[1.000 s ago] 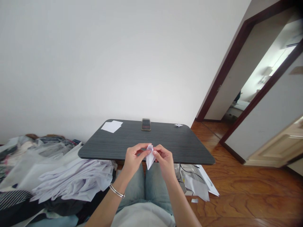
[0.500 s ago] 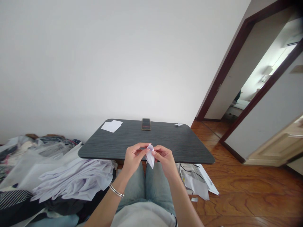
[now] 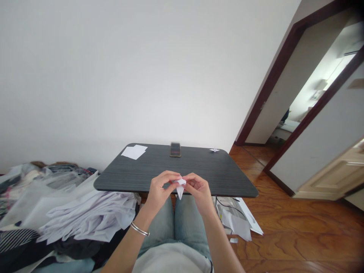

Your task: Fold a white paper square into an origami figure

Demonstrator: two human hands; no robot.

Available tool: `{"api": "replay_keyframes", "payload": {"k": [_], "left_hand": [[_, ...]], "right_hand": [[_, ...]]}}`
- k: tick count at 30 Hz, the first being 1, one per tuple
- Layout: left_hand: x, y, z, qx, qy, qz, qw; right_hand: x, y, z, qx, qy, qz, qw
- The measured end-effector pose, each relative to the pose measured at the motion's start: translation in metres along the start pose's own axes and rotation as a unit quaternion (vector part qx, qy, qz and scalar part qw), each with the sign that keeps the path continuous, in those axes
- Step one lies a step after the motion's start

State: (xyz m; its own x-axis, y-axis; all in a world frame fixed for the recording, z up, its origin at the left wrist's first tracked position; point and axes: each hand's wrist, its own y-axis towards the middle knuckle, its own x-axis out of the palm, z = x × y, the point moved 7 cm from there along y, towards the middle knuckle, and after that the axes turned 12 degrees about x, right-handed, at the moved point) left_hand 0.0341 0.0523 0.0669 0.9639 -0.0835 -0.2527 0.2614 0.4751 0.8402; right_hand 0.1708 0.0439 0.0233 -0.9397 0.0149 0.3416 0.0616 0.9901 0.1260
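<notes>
Between both hands, just over the near edge of the dark table [image 3: 182,165], is a small folded white paper [image 3: 180,190] whose pointed end hangs downward. My left hand [image 3: 163,187], with a silver bangle on its wrist, pinches the paper's upper left side. On the other side, my right hand [image 3: 198,186] pinches the upper right with thumb and fingers. The fingers of both hands partly cover the top of the paper. A finished-looking white paper crane [image 3: 214,150] rests at the table's far right corner.
White paper sheets [image 3: 134,151] lie at the table's far left. A phone [image 3: 175,149] stands at the back middle by the wall. To the left is a heap of clothes [image 3: 91,216]; papers [image 3: 237,223] and a cable are on the floor at right.
The top of the paper, which showed a rounded opening, is now folded down flatter. My fingertips have come closer together over it, and the visible point looks shorter.
</notes>
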Motion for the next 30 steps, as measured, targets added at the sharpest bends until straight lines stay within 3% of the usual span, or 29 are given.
{"api": "replay_keyframes", "payload": {"k": [8,20,30], "left_hand": [[0.0,0.0,0.001,0.019,-0.026,-0.02,0.999],[-0.006,0.002,0.013,0.071,-0.07,-0.024,0.995],[-0.008,0.01,0.046,0.176,0.038,-0.034,0.983]], "right_hand": [[0.001,-0.001,-0.015,-0.099,-0.037,-0.015,0.994],[0.007,-0.012,-0.025,-0.117,-0.054,-0.057,0.99],[0.01,-0.019,-0.029,-0.146,-0.082,-0.052,0.984]]}}
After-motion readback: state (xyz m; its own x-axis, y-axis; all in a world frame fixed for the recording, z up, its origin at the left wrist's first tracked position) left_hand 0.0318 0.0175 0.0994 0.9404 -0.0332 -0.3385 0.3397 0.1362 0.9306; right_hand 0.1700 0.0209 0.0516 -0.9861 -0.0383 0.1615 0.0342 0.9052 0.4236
